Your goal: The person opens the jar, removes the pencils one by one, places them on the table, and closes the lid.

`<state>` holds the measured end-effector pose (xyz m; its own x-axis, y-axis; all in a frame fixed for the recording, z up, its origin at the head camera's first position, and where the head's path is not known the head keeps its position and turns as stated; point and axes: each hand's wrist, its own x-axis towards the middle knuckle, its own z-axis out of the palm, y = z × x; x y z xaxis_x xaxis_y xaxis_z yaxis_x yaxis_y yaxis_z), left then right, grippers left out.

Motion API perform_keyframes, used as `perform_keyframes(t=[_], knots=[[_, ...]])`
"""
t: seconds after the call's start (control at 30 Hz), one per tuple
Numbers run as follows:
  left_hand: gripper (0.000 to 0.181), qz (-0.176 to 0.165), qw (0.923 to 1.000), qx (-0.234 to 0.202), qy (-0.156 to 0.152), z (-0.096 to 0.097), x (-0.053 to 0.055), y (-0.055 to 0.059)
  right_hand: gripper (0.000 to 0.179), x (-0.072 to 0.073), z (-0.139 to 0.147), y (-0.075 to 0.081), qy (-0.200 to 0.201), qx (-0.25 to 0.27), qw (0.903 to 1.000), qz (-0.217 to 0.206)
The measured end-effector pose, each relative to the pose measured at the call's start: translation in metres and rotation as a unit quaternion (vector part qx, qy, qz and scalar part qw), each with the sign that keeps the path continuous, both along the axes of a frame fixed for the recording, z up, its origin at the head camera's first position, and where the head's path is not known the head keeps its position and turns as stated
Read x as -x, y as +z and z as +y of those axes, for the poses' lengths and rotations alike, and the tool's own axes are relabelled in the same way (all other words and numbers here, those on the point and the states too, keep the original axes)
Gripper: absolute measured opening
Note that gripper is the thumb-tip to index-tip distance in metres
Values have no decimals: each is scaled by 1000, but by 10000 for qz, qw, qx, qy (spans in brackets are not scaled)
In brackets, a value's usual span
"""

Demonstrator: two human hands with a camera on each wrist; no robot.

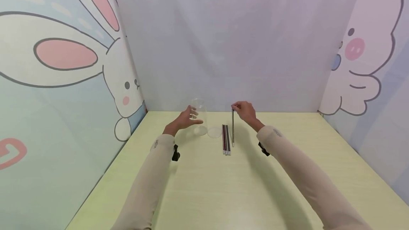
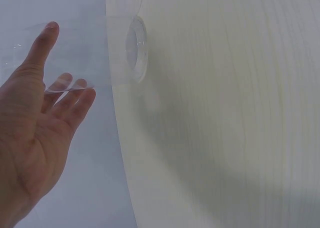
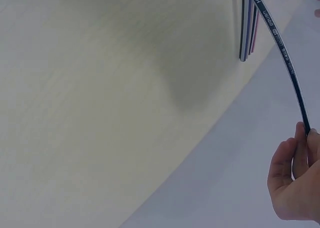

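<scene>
A tall clear cylindrical container (image 1: pixel 201 111) stands upright near the back of the table. My left hand (image 1: pixel 188 118) is around its side, the thumb in front and the fingers behind; in the left wrist view the thumb (image 2: pixel 42 45) lies across the clear wall. My right hand (image 1: pixel 244 111) pinches a dark pencil (image 1: pixel 233 127) by its upper end. The pencil hangs nearly upright with its pale end down; "HB" shows on it in the right wrist view. Several pencils (image 1: pixel 226 139) lie side by side just left of it.
A round clear disc, perhaps a lid (image 1: pixel 214 132), lies on the table between the container and the pencils. The pale wood table (image 1: pixel 204 187) ends at a plain hanging cloth (image 1: pixel 223 45) behind. Printed cartoon panels (image 1: pixel 64 116) stand at both sides.
</scene>
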<state>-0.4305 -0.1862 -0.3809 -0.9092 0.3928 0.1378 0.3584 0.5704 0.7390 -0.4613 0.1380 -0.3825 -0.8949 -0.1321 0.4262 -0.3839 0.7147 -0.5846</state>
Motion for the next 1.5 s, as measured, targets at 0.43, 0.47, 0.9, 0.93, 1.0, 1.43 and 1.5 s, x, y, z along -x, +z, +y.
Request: perform_keyframes(t=[0.43,0.47,0.9,0.93,1.0,1.43,1.5], knots=[[79,-6,9999,128,-5,-1,1,-2,25,-4,0,-23,-145,-30,9997,-202],[79,-9,9999,129,-3,-1,1,-2,25,-4,0,-24,-151,-43,9997,-198],[77,-7,9999,111,49,0,-1,-1,21,-7,-12,-46,-363,-130,9984,-422],[77,-3,9999,113,51,1,-1,-1,21,-8,-12,-47,-376,-124,9983,-428],[76,7,10000,86,44,1,-2,0,21,-9,-14,-49,-353,-139,9984,-412],[76,-9,10000,51,6,1,-3,-1,20,-12,-26,-61,-384,-340,9968,-612],[76,1,10000,49,1,0,-2,-1,20,-11,-28,-63,-357,-383,9963,-675]])
